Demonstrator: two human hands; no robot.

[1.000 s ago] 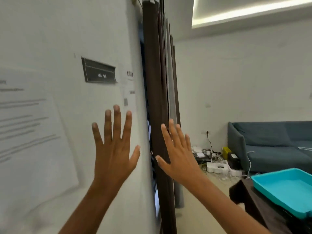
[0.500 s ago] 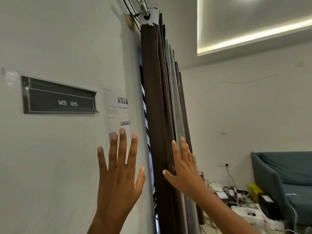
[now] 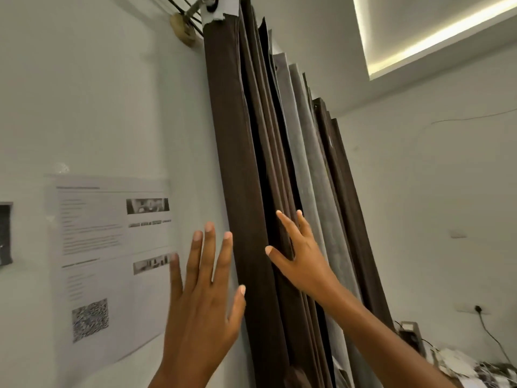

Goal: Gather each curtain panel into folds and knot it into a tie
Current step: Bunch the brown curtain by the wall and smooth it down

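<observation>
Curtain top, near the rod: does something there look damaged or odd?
Yes. A grey tape-like patch with a ragged edge wraps the top corner of the brown curtain panel at the rod bracket, which looks like a makeshift fix.

The printed notice [image 3: 112, 247] text is blurred beyond reading, the dark wall plate [image 3: 5, 233] is cropped left, and right hand [image 3: 303, 261] fingertips are hidden between curtain [image 3: 237, 163] folds.

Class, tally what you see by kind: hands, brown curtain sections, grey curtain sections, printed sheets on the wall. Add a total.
Hands: 2, left hand, right hand
Brown curtain sections: 2, near brown section, far brown section
Grey curtain sections: 1, grey section
Printed sheets: 1, printed sheet
Total: 6
</observation>
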